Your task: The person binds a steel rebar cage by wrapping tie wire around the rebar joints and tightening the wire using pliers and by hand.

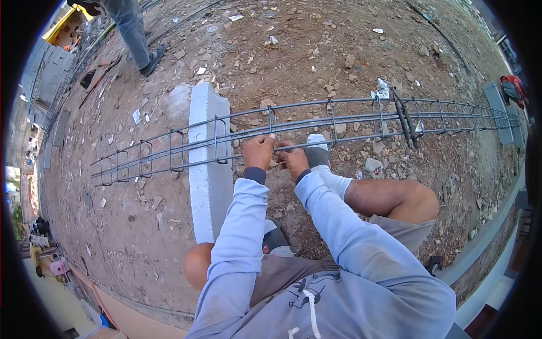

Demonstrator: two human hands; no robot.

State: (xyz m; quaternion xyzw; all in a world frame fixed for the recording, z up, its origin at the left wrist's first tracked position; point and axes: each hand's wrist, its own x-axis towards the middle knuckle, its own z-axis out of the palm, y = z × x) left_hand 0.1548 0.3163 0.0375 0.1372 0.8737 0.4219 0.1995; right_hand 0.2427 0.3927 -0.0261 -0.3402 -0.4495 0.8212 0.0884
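Left hand (258, 152) and right hand (293, 160) nearly together, fingers closed at rebar cage (248, 133) (cage crosses white block (204, 135)).

Rebar cage (215, 140): I see long grey bars ringed by squarish stirrups.
Pose: it lies lengthwise, passing through the spot where the left hand (258, 151) and right hand (293, 160) touch it.
Bar tips: exposed, well left of the left hand.
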